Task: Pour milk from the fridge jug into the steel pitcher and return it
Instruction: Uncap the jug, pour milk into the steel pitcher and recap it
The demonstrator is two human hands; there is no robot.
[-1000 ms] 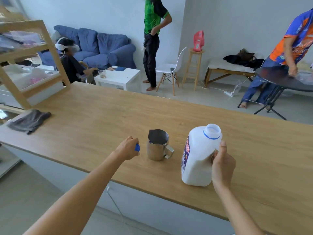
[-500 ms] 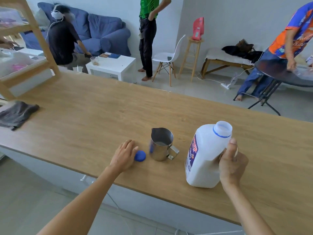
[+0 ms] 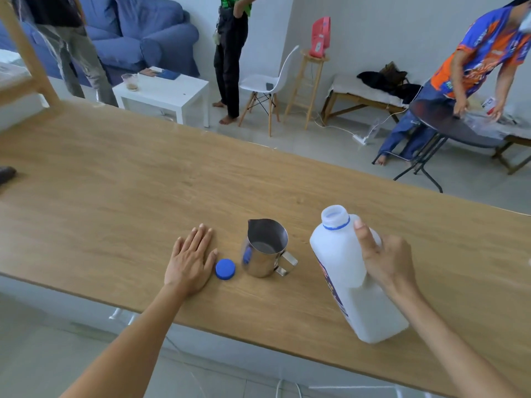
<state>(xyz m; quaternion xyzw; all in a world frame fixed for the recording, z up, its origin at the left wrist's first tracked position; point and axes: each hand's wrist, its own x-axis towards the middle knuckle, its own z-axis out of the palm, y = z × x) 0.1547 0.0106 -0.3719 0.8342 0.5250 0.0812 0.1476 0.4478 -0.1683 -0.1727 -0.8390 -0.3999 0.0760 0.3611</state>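
A white plastic milk jug (image 3: 342,268) with its cap off and a blue neck ring is held by its handle in my right hand (image 3: 385,262). It leans a little to the left, with its base near the counter's front edge. The steel pitcher (image 3: 265,248) stands upright to its left, handle toward the jug, spout at the far side. The blue cap (image 3: 225,269) lies flat on the wood between the pitcher and my left hand (image 3: 191,258). That hand rests palm down on the counter with fingers spread, just left of the cap.
The long wooden counter (image 3: 115,196) runs across the view; a wooden shelf frame (image 3: 26,56) stands at its far left. Beyond it are a white side table (image 3: 169,90), a white chair (image 3: 267,81), a stool (image 3: 311,81) and three people standing or bending.
My left hand set the blue cap down beside the pitcher, let go and flattened on the counter. The jug stays in my right hand, tilted slightly more. The view shifted right.
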